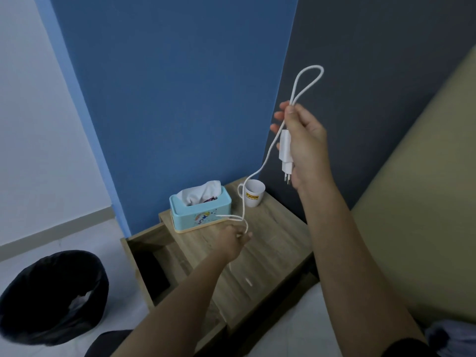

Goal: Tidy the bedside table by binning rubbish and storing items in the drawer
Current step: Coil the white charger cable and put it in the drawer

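Right of centre, the right hand is clamped on a white charger plug and a cable loop; lower centre, the left hand pinches the slack above the worktop, likely coiling it for the open drawer.

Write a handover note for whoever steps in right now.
Right hand: raised, gripping the white plug-in charger and a loop of its white cable.
Left hand: low over the wooden bedside table, pinching the cable's far end.
On the table: light-blue tissue box, white printed mug.
Drawer is open; black-lined bin holds some rubbish.
Left: coil the cable, put the charger in the drawer, close it.
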